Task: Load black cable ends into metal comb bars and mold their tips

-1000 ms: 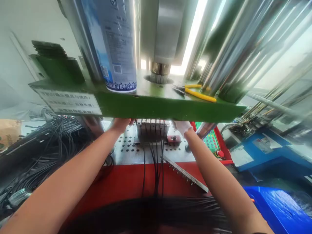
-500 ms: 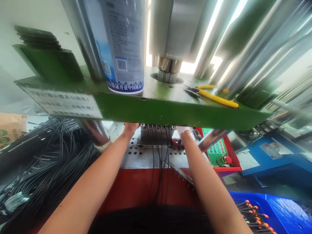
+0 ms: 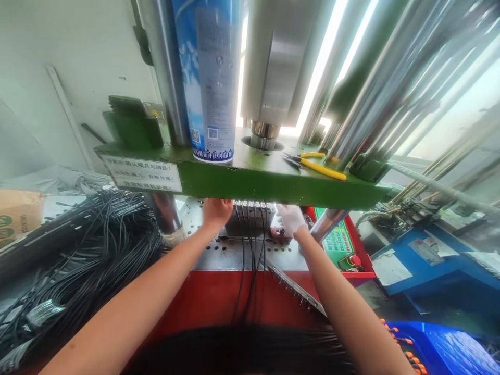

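Observation:
Under the green press plate, a dark metal mould block rests on the holed steel bed. Several thin black cables hang from its front, their upper ends lying in a row along its top. At the block's left end is my bare left hand, fingers curled against the edge and partly hidden by the plate. My right hand, in a white glove, reaches to the right end with its fingers stretched out; their tips are blurred. A thin metal bar with small pins leans on the red front below the bed.
On the green plate stand a blue-and-white spray can and yellow-handled pliers. A large heap of black cables lies left. At right are a green control panel with a red button and a blue bin near orange-tipped cables.
The view has shifted, bringing more of both hands into sight below the plate. My hands remain at the two ends of the mould block, and the row of cable ends on top now shows.

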`<state>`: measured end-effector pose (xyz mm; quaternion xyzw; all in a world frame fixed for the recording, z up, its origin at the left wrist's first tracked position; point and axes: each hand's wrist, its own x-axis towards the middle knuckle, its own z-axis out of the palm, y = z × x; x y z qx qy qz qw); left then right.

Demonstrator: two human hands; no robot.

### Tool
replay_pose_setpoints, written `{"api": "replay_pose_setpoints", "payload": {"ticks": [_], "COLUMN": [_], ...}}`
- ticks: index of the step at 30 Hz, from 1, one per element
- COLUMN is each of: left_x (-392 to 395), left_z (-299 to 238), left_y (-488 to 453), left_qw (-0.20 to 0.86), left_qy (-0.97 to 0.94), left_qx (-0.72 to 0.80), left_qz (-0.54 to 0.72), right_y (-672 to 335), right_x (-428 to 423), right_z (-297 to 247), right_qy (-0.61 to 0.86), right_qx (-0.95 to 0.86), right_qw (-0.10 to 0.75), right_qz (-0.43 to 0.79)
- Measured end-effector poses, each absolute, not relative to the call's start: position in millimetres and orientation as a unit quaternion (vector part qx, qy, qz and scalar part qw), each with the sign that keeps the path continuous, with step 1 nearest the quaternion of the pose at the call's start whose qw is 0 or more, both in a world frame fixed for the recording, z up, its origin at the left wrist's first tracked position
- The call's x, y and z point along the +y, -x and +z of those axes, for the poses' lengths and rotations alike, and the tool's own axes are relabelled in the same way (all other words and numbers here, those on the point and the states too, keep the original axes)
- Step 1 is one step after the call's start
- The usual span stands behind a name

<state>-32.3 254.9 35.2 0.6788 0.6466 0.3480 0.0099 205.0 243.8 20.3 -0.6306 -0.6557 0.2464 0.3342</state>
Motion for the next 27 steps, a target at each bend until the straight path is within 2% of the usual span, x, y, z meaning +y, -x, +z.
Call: {"api": "replay_pose_setpoints", "payload": {"ticks": [6, 11, 16, 27], "left_x": [209.5, 210.6, 214.6, 226.2], "left_z": [34.8, 30.4, 21.7, 24.9], "left_y": [-40.4, -84.6, -91.6, -88.3], "left_qw": [-0.001, -0.031, -0.060, -0.080], "left_qy": [-0.805, -0.793, -0.763, -0.757], "left_qx": [0.525, 0.574, 0.626, 0.640], "left_qz": [0.274, 0.205, 0.149, 0.098], "right_y": [-211.9, -218.6, -221.7, -215.2], "right_x": [151.3, 96.7, 91.4, 85.9], "right_z": [1.5, -19.6, -28.9, -20.2], "right_qy": [0.630, 0.613, 0.599, 0.543], "right_qx": [-0.707, -0.773, -0.793, -0.839], "right_qw": [0.217, 0.098, 0.088, 0.034], "right_qz": [0.238, 0.129, 0.066, -0.006]}}
